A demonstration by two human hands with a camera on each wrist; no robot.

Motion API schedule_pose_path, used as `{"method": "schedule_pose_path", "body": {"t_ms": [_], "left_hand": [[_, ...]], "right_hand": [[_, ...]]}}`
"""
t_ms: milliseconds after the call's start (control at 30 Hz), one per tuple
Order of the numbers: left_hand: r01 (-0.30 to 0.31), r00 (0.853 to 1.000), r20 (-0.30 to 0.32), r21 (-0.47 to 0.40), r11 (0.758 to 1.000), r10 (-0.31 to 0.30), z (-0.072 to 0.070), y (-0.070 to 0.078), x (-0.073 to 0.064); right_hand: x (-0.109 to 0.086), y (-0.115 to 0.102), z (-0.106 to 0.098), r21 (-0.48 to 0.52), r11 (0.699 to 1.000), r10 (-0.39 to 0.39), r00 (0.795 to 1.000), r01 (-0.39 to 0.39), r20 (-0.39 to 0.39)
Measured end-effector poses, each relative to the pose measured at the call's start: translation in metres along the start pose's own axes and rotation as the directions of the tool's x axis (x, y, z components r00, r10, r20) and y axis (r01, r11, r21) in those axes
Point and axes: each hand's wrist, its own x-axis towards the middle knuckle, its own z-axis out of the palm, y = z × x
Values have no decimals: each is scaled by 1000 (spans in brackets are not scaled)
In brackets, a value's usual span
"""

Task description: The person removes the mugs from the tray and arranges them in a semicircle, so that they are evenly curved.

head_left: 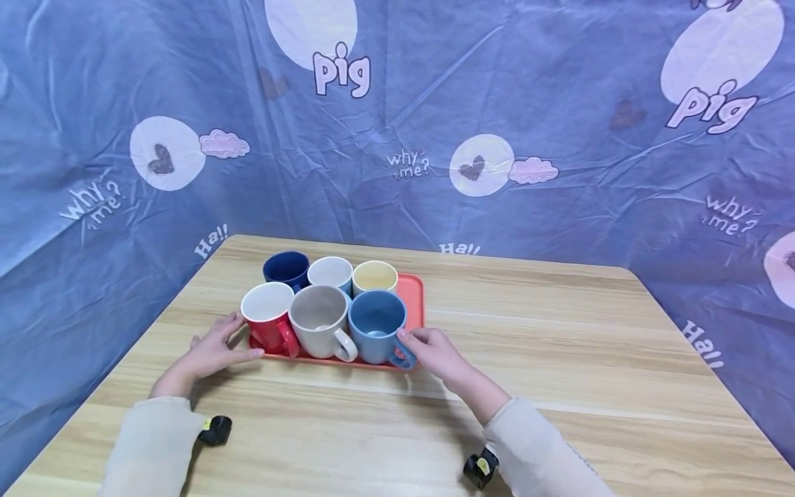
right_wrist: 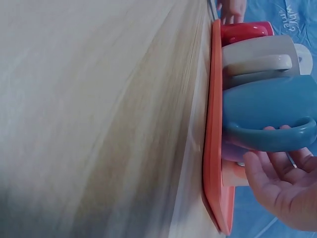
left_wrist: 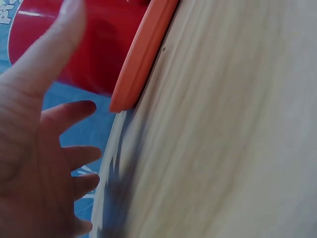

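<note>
An orange-red tray [head_left: 415, 293] carries mugs in two rows. In its front row stand a red mug [head_left: 268, 324], a grey-white mug [head_left: 318, 324] and a blue mug [head_left: 375, 328], all upright with handles toward the front right. My left hand [head_left: 217, 351] is beside the red mug at the tray's left end, fingers spread and thumb extended along the front. In the left wrist view the thumb overlaps the red mug; contact is unclear. At the right end, my right hand [head_left: 435, 355] holds the blue mug's handle [right_wrist: 277, 139], with fingertips behind it and the thumb in front.
Behind the front row stand a dark blue mug [head_left: 286, 266], a white-rimmed light blue mug [head_left: 330, 272] and a pale yellow mug [head_left: 375, 275]. The tray lies on a wooden table [head_left: 559, 359] with a blue patterned cloth [head_left: 397, 117] hanging behind it.
</note>
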Motion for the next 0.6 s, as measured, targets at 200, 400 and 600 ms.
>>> {"method": "schedule_pose_path", "body": {"t_ms": [200,400,600], "left_hand": [[33,999,18,2,999,-33,7,-2,2],[29,1000,-6,24,999,-28,11,-7,4],[24,999,-31,33,999,-23,14,-9,6]], "right_hand": [[0,1,1,85,995,50,999,-52,21],[-1,4,1,161,985,59,997,-65,41],[-1,5,1,233,970,59,997,-71,58]]}}
